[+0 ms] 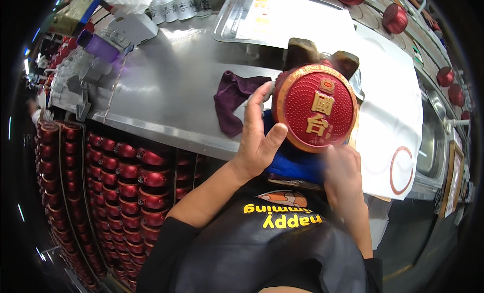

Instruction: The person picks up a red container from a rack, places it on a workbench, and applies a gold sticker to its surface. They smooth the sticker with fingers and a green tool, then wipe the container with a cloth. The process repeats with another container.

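Note:
A round, drum-shaped red bottle (307, 99) with a gold rim and raised gold characters faces me, leaning at two dark wooden blocks (301, 52). My left hand (256, 137) is at its left edge, fingers along the side and thumb at the lower rim. Close under its lower right rim is my right hand (345, 174), smeared by motion, so its fingers cannot be made out. Beneath the bottle lies a blue cloth (292, 164). A dark purple cloth (229, 104) rests crumpled on the steel worktop, left of my left hand.
The steel worktop (166, 86) has a raised front edge. At the back stand white bottles (171, 8) and a metal tray (224, 28). White paper sheeting (388, 111) covers the right side. Racks of red bottles (128, 172) fill the lower left; a sink (433, 137) is far right.

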`<state>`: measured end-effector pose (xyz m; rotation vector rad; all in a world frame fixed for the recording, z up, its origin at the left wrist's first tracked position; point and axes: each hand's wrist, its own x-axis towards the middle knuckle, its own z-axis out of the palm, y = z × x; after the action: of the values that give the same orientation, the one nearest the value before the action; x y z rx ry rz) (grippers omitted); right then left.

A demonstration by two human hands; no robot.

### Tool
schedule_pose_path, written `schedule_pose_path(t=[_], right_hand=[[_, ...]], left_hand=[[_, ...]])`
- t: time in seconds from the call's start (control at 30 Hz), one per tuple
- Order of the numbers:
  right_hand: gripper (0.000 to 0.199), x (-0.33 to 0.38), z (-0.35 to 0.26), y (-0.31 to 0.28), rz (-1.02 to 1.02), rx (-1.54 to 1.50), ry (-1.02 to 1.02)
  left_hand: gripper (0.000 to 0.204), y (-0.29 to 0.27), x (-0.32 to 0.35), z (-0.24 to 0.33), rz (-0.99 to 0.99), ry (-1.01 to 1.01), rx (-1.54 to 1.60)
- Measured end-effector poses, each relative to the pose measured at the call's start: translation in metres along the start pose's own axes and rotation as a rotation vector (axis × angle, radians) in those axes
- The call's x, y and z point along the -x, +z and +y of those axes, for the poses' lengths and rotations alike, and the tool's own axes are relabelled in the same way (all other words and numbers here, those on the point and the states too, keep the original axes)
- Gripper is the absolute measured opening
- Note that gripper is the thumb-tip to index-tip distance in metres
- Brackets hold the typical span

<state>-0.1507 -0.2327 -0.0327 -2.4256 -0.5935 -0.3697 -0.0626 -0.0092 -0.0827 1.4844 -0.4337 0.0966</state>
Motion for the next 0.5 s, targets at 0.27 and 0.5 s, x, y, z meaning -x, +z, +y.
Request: schedule_pose_path(t=[0.27, 0.5], right_hand=[[0.072, 0.008, 0.008, 0.003, -0.011, 0.038, -0.015], [0.073, 0.014, 0.014, 0.006, 0.039, 0.021, 0.060]], left_hand=[[0.102, -0.003, 0.005, 0.000, -0.065, 0.086, -0.352], [0.103, -0.002, 0.007, 0.000, -0.081, -0.022, -0.185]])
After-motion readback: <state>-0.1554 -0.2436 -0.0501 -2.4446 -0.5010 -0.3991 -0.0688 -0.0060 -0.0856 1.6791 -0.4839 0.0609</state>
